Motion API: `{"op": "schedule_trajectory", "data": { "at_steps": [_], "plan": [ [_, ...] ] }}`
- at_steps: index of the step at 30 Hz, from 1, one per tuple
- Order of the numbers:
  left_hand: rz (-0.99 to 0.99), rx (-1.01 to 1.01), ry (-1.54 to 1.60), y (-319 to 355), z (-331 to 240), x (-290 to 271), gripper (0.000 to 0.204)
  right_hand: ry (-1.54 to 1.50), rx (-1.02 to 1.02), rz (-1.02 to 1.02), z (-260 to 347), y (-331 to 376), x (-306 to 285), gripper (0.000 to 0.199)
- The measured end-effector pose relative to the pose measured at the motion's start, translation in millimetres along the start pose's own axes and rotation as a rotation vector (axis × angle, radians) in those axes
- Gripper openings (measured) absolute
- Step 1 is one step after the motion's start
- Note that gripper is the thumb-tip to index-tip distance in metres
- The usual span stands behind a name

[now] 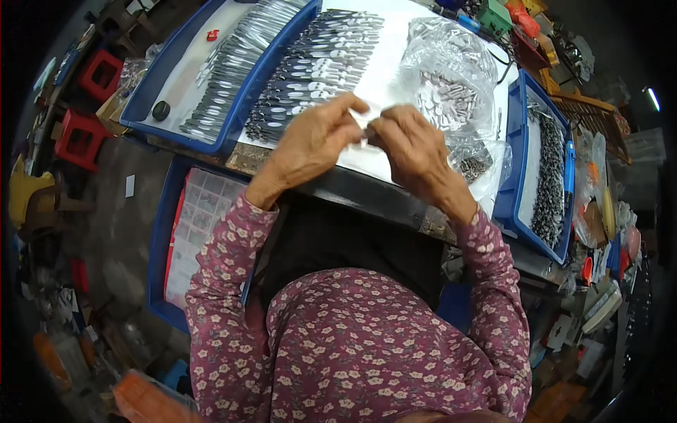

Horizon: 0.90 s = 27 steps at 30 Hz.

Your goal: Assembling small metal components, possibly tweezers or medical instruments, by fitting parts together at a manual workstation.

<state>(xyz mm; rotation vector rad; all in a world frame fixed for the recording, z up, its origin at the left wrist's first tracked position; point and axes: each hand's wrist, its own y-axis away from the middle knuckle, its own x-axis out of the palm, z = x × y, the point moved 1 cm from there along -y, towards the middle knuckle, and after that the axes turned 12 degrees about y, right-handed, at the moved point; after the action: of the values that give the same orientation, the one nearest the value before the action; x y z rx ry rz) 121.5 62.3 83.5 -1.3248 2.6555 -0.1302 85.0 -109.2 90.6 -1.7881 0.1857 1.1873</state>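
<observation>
Above the white work surface [374, 161], my left hand [310, 144] and my right hand [417, 149] meet with thumbs and forefingers bent in a pinch. A small dark piece [366, 134] shows between the fingertips, too small and blurred to name. Just beyond my left hand lie rows of slim dark-and-silver metal pieces [310, 70], laid side by side. Past my right hand, an open clear plastic bag [451, 42] holds a heap of small silver metal parts [448, 100]. A smaller clear bag [497, 163] with tiny dark parts sits next to my right wrist.
At the left stands a blue tray [224, 141] of slim silver pieces [240, 67], with a round black cap [161, 110] inside. Another blue tray [509, 201] at the right holds small dark parts [546, 190]. A compartment box [204, 211] lies below the table's left side; red stools [83, 139] stand beyond.
</observation>
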Motion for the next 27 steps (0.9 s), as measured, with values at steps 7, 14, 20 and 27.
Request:
{"op": "schedule_trajectory", "data": {
  "at_steps": [7,14,20,27],
  "plan": [
    [-0.604,0.333,-0.278,7,-11,-76,0.02,0.111,0.191,-0.113,-46,-48,60,0.009],
    [-0.713,0.065,-0.348,40,8,-150,0.018,0.219,0.216,-0.014,-57,-72,94,0.008],
    [-0.676,-0.062,-0.519,41,37,-186,0.015,0.255,0.214,0.027,-51,-78,99,0.009],
    [-0.561,-0.06,-0.762,20,59,-204,0.014,0.264,0.18,0.04,-50,-78,95,0.009]
  ]
}}
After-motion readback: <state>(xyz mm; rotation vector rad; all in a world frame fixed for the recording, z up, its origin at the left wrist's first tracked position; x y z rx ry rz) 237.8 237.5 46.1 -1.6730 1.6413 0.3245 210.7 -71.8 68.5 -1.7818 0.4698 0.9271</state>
